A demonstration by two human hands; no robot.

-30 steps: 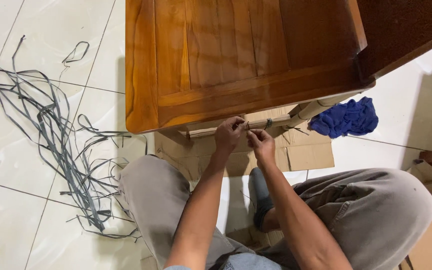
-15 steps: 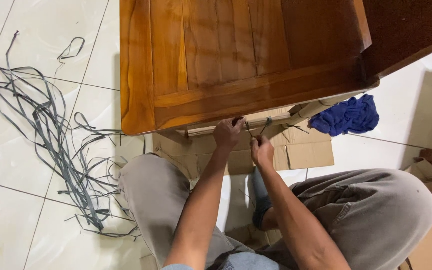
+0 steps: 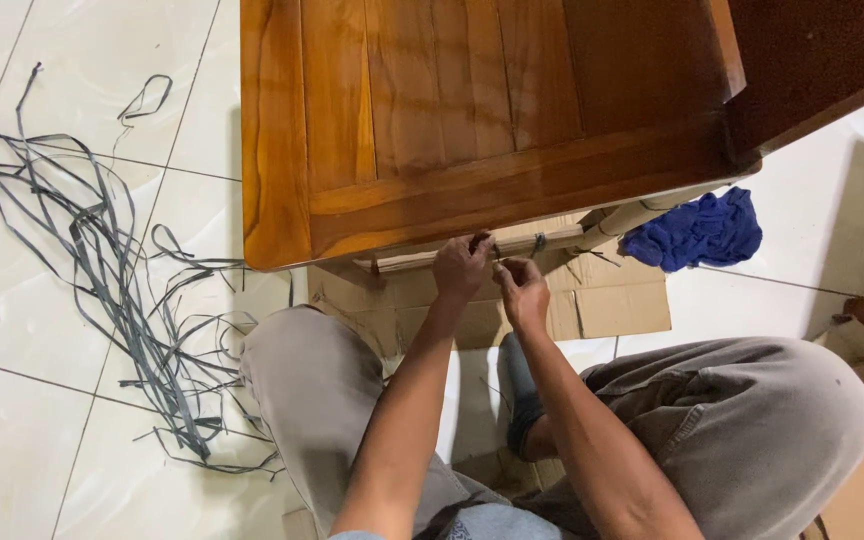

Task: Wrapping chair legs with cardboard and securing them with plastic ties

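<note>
Both hands are working at the pale wooden rail (image 3: 452, 258) under the front edge of the glossy brown wooden furniture top (image 3: 432, 110), roughly centre frame.

Left hand (image 3: 462, 268): grip closed, fingertips pinched on the thin dark grey strap (image 3: 497, 252) right against the rail. Right hand (image 3: 522, 288): just at 4 o'clock of the left, almost touching it, fingers curled together on the same strap's loose end. How much strap is inside either grip cannot be told; it is mostly hidden by the fingers.

A second dark wrap (image 3: 538, 242) is seen further along the rail at 3 o'clock of the hands, where the rail meets the pale round leg (image 3: 632, 214).

Handling, as judged: the strap is light, flat, limp and likely slick, so a pinch close to the rail is better than a hold far down the tail. The rail is stiff and held by the furniture.

Surroundings: flattened brown cardboard sheet (image 3: 602, 305) lies on the white tiled floor (image 3: 32, 400) beneath the work. A crumpled blue cloth (image 3: 697, 232) lies at 3 o'clock of the hands, well apart. A loose tangle of grey straps (image 3: 102, 270) is spread on the floor at 9 o'clock. The person's knees in grey-beige trousers (image 3: 752, 420) flank the arms.
</note>
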